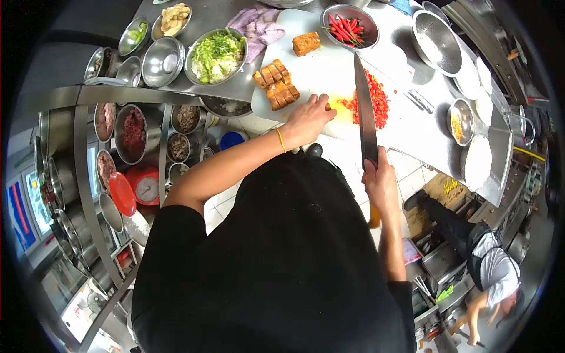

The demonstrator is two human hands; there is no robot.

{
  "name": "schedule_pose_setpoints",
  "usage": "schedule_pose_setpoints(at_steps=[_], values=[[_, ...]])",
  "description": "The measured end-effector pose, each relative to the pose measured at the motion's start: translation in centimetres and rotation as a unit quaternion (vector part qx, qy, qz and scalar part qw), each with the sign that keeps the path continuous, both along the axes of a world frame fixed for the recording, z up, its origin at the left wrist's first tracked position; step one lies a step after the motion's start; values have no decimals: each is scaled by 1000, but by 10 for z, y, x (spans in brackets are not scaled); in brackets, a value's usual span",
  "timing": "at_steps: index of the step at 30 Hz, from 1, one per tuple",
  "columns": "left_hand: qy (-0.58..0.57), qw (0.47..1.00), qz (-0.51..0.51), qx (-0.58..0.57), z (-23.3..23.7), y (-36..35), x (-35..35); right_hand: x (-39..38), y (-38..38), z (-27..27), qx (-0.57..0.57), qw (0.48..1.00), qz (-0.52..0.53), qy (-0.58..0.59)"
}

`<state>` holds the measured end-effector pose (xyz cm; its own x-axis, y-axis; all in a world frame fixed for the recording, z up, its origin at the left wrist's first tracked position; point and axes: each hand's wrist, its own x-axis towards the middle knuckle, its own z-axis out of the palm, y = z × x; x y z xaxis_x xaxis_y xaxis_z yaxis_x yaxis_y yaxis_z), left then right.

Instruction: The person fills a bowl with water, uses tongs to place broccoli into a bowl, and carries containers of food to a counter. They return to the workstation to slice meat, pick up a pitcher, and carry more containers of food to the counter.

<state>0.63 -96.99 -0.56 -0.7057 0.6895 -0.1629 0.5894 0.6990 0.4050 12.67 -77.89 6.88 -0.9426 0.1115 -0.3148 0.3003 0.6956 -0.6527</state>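
My right hand (379,176) is wrapped round the handle of a long knife (366,106), whose blade points away from me over chopped red chili (378,103) on a white cutting board (323,73). To the left of the chili, my left hand (312,119) rests at the board's near edge, its fingers bent over a small orange-brown piece; whether it grips the piece is unclear. Sliced browned blocks (276,84) lie on the board's left part. One uncut browned block (306,43) sits farther back.
A bowl of whole red chilies (346,29) stands at the board's back right. Shredded greens fill a bowl (216,56) at the left, near a purple cloth (257,29). A colander (436,42) is at the right. Another person (494,265) is at the lower right.
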Motion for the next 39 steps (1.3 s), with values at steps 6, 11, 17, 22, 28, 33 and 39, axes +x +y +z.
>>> schedule_pose_setpoints(at_steps=[6,11,17,22,28,33,39], values=[[41,989,80,114,30,-52,-29,2,-1,19,-56,993,-76,-66],[75,989,125,21,28,-92,-82,0,2,18,-57,993,-80,-63],[26,994,104,-8,14,-92,-86,5,1,14,-40,996,-63,-39],[117,983,122,77,39,-63,-108,17,4,1,-41,997,-60,-27],[126,961,197,148,-25,-24,-163,24,-10,-5,50,992,81,-82],[-72,953,212,202,19,-42,-145,36,-18,-15,60,982,122,-127],[-274,858,229,369,56,-61,-80,25,-16,-26,-11,996,52,-70]])
